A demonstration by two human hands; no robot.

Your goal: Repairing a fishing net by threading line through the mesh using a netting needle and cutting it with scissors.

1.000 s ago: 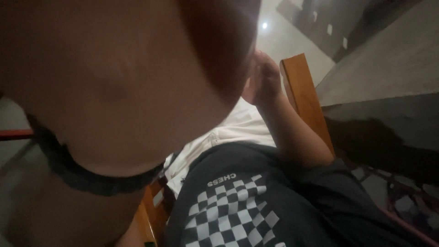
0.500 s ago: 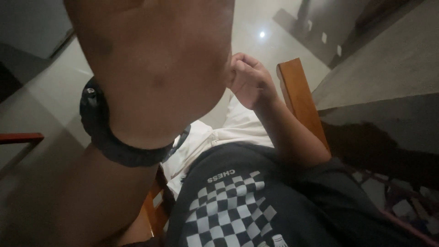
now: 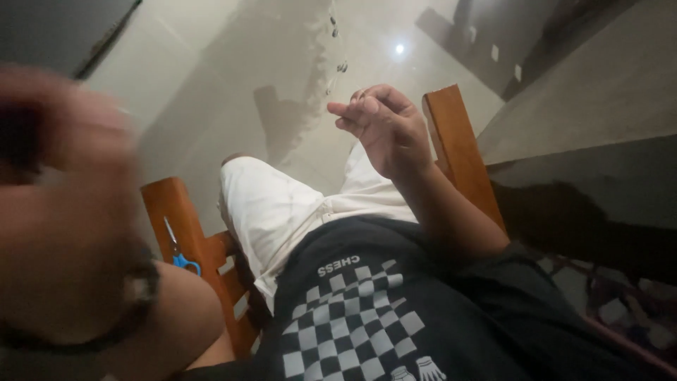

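Above the wooden chair (image 3: 458, 148) seat, my right hand (image 3: 384, 130) is raised. Its fingers (image 3: 352, 111) are curled in, tips pinched on a thin beaded thread (image 3: 337, 56) that runs away from the chair toward the pale floor. Thread looks light, limp and slippery, with small beads likely to slide. Best hold: a fingertip pinch close to its end. Left hand (image 3: 60, 204), off the chair's left arm, is blurred; can't tell its grip. Blue-handled scissors (image 3: 176, 247) lie by that arm.

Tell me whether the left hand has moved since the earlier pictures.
Yes. The left hand has swung left, uncovering the wooden chair arm with the scissors.
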